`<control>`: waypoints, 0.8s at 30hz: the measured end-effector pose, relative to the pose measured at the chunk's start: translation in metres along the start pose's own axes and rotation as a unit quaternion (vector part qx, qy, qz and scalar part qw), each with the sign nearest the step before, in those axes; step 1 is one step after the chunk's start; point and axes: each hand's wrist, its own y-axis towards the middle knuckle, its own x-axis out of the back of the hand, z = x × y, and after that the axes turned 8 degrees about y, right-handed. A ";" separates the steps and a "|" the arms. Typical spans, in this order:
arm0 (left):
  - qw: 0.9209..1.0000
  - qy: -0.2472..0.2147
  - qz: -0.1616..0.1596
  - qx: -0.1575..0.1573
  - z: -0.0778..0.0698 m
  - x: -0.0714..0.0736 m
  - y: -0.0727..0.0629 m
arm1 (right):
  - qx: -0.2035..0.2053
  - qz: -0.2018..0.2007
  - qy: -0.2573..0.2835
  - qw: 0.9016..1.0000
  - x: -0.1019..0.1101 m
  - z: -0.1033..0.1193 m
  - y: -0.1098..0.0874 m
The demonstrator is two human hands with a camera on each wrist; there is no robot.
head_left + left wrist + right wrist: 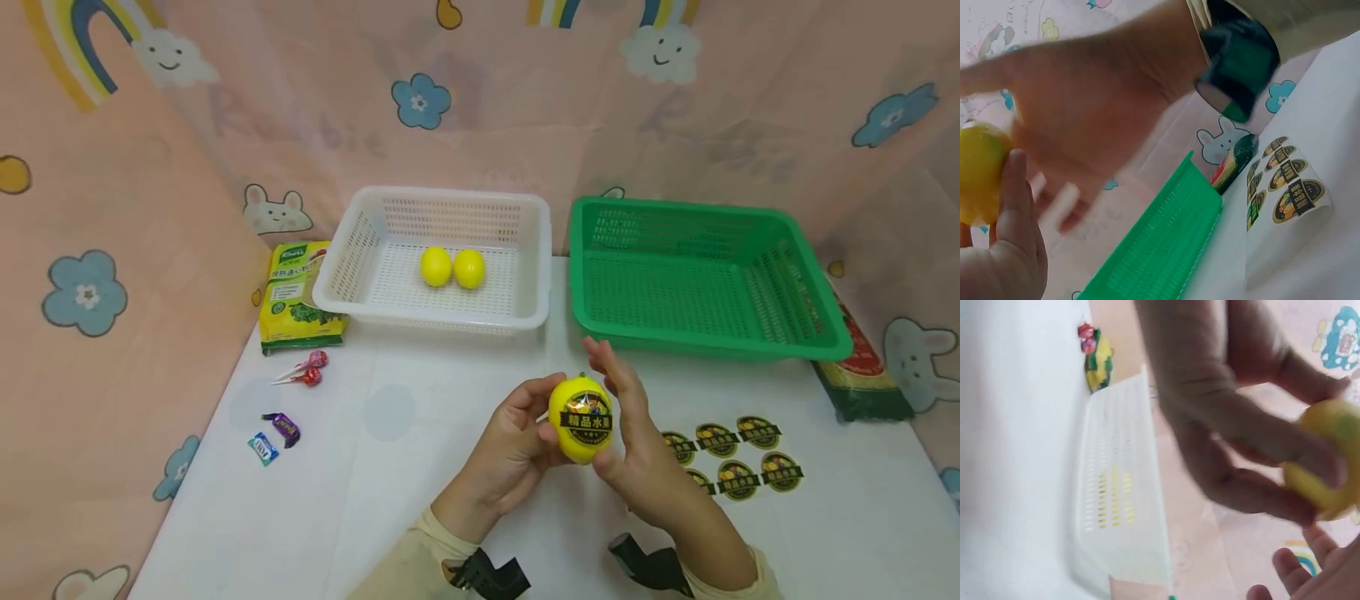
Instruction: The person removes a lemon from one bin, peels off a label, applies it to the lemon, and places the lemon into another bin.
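A yellow lemon (pixel 581 452) with a round black-and-gold sticker (pixel 587 419) on its face is held above the table. My left hand (pixel 511 447) grips it from the left side, fingers and thumb curled about it. At its right is my right hand (pixel 637 442), fingers extended upward, with the thumb close to the lemon's lower edge. In the left wrist view the lemon (pixel 984 175) appears at the far left, partly cut off. The right wrist view shows the left hand's fingers around the lemon (pixel 1329 456).
Two lemons (pixel 452 267) lie in a white basket (pixel 431 315); a green basket (pixel 708 348) stands to its right. A sheet of round stickers (pixel 738 480) lies at right. Lollipops (pixel 307 368), wrapped candies (pixel 274 437) and a yellow packet (pixel 300 325) are at left, another packet (pixel 862 375) at far right.
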 end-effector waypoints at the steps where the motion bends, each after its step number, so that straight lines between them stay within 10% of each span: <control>1: 1.000 -0.002 -0.004 0.001 0.000 0.000 0.000 | 0.026 -0.014 -0.001 1.000 -0.001 0.002 0.000; 12: 0.999 0.000 -0.039 0.005 0.002 0.005 0.001 | 0.053 -0.101 -0.018 0.993 0.002 0.003 -0.005; 24: 0.995 0.026 -0.092 -0.018 0.004 0.012 0.001 | 0.046 -0.175 -0.061 0.982 0.053 -0.012 -0.005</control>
